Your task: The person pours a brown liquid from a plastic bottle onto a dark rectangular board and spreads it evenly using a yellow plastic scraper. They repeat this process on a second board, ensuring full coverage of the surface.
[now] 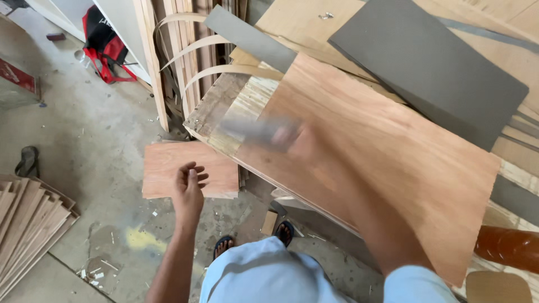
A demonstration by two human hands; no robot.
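Surface (508, 174): workbench stacked with plywood; a reddish veneer sheet (387, 163) lies on top, its near corner overhanging toward you. Grey boards (432, 62) lie beyond it. Floor (95, 146): dusty concrete, a smaller veneer piece (168, 168) below the bench edge, wood strips (22, 224) piled at left.

Your right hand (292, 134): blurred over the sheet, fingers grasping a grey tool (252, 128), kind unclear.

Your left hand (189, 185): raised off the bench above the floor, fingers loosely curled, empty.
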